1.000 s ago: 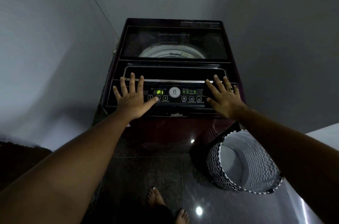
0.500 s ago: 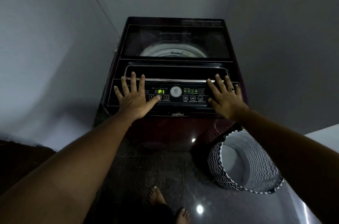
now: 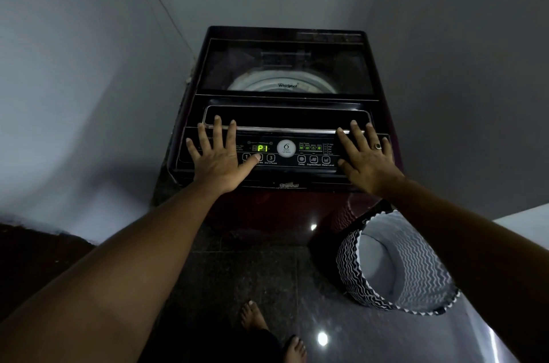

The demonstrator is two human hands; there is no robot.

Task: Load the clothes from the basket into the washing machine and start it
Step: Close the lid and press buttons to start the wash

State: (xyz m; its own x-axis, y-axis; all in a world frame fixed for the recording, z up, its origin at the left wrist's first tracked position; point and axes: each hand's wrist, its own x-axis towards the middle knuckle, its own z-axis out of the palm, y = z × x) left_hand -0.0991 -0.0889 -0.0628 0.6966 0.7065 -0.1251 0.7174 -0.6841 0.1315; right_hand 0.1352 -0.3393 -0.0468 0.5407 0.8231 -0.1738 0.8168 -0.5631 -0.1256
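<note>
1. My left hand (image 3: 218,162) stays flat and spread on the washing machine (image 3: 285,101), thumb on the button beside Start/Pause (image 3: 270,158).
2. My right hand (image 3: 367,159) rests open right of the display (image 3: 261,148), which still reads P1: not started.
3. The basket (image 3: 395,266) stands emptied beside the machine.

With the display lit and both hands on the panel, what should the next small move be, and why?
Probably slide the left thumb right onto the Start/Pause button: the lid is shut, the basket looks empty, and the display reads P1.

Head camera, wide-angle, looks forward-down, close over washing machine (image 3: 285,113) top; single view.
</note>
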